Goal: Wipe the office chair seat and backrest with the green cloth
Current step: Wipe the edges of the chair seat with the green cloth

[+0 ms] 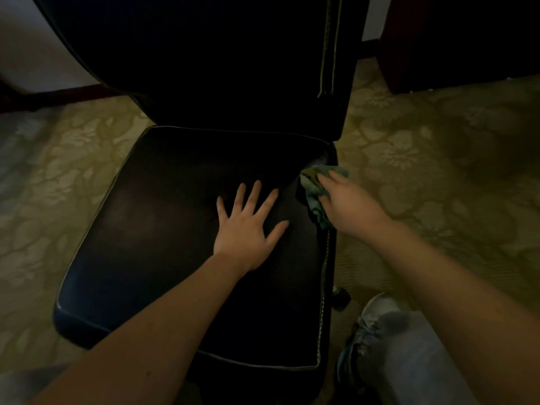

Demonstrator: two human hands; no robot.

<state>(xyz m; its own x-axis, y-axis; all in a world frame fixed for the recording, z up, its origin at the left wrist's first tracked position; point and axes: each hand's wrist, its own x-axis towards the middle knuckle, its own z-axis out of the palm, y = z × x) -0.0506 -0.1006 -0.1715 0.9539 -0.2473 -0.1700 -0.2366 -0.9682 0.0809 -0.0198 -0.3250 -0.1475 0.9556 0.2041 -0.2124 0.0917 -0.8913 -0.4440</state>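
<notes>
While the left hand [248, 223] lies flat near the middle of the seat [175, 244], its 5 fingers straight and fanned apart, the right hand [347, 200] works at the seat's right edge, toward the rear corner. That right hand grips the green cloth [314, 194], fingers curled over a bunched wad of it, and presses it against the piped seam where the cushion rolls over to its side. Bunching the cloth probably gives a firmer pad for getting into that seam, where dust tends to collect. The spread palm appears to serve as a brace: the chair stands on casters (1 caster [342, 299] shows just below the right edge), so weight on the cushion should stop it from rolling or swivelling away under the wiping pressure. The dark backrest [219, 68] rises behind the seat, with no hand or cloth on it, and I judge that part of the job is yet to come. Low light hides any sheen or streaks on the upholstery, so how much of the seat is wiped cannot be told. A light shoe [371, 320] and a pale trouser leg [415, 361] stand close beside the chair on the patterned carpet [438, 156], putting the person near enough to lean over the cushion.
</notes>
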